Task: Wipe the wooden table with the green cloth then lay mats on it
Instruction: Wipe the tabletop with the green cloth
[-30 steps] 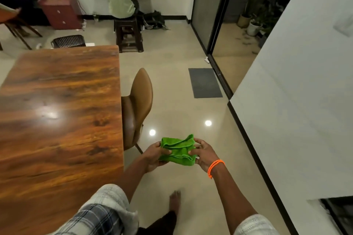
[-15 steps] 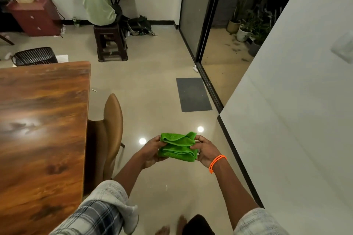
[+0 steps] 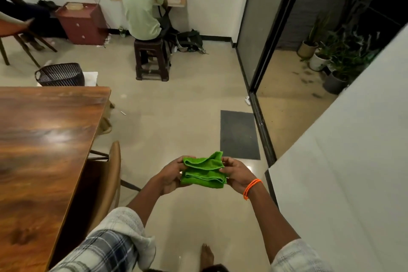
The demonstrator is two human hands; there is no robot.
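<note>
Left hand and right hand both grasp the folded green cloth. The wooden table lies at 9 o'clock, apart from the cloth.

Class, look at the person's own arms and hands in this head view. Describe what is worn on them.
Both forearms are bare below rolled-up sleeves. The left sleeve is a pale fabric with a dark blue and grey check; the right sleeve shows the same pale checked fabric. The right wrist carries an orange corded bracelet. No gloves, rings or watch show on the left hand or right hand.
</note>
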